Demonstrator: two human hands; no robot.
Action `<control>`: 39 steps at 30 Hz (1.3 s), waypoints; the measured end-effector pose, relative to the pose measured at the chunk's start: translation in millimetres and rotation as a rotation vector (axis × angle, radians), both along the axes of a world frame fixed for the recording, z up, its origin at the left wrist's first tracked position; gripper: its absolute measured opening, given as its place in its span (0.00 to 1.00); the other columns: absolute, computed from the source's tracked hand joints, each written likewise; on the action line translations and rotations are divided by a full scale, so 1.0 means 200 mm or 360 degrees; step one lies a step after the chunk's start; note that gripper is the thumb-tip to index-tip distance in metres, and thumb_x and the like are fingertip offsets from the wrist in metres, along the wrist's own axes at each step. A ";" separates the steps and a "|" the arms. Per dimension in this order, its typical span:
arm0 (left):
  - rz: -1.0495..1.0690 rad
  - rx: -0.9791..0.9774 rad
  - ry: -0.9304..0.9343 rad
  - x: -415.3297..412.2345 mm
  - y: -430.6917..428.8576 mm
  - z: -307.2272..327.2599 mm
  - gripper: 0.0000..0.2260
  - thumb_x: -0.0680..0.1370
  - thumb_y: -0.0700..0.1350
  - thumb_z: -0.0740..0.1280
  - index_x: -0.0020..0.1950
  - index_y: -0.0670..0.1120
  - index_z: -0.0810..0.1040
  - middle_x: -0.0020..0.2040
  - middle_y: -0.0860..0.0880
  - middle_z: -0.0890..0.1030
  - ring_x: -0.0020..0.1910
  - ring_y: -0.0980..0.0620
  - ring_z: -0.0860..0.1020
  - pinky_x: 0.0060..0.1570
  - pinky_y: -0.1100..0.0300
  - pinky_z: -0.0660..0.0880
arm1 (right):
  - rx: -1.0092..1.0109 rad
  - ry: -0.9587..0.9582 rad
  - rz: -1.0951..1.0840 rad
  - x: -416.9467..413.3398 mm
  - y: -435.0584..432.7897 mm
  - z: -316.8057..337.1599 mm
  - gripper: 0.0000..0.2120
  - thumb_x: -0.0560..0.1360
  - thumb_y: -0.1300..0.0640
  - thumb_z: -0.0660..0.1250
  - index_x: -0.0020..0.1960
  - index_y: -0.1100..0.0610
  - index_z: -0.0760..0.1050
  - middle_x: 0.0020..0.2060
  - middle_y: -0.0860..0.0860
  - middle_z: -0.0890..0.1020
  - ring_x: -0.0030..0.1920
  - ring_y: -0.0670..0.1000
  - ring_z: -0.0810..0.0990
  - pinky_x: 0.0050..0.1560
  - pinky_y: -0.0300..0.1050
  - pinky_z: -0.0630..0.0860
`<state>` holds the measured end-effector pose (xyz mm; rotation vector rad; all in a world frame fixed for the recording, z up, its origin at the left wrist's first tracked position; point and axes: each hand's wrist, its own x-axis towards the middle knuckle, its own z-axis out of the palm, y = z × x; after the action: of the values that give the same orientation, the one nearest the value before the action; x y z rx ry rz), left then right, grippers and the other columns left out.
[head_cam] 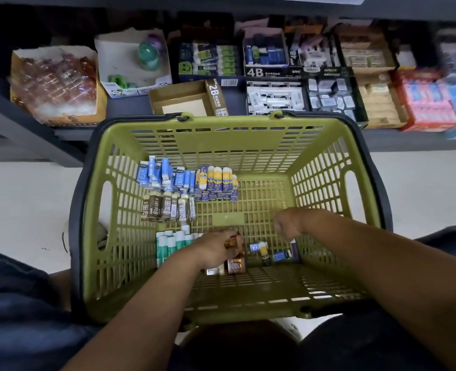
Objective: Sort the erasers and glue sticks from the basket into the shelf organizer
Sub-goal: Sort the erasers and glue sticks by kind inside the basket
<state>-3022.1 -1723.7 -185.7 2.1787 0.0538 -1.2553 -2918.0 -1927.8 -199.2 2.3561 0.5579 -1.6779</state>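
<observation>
In the green basket (pixel 221 145), glue sticks (pixel 172 243) stand by the left wall, with brown 2B erasers (pixel 165 208) and blue erasers (pixel 162 174) beyond them. The left hand (pixel 214 250) reaches down, fingers (pixel 227 236) grasping a brown eraser (pixel 234 243). Loose erasers (pixel 281 255) lie just right of it. The right hand (pixel 288 223) hovers above the basket floor with its fingers curled; I cannot tell whether it holds anything.
</observation>
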 end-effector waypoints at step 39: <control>0.0115 -0.0038 0.0087 0.01 0.00 0.05 0.26 0.81 0.52 0.62 0.77 0.54 0.59 0.77 0.47 0.61 0.72 0.45 0.64 0.70 0.51 0.64 | 0.0373 0.0041 -0.0535 -0.02 0.03 0.01 0.08 0.78 0.53 0.64 0.56 0.53 0.71 0.41 0.49 0.76 0.42 0.50 0.75 0.39 0.39 0.69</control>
<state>-3020.9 -1723.2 -175.7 2.1029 0.1382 -1.2684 -2922.4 -1921.1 -196.6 2.7251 0.3976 -1.8711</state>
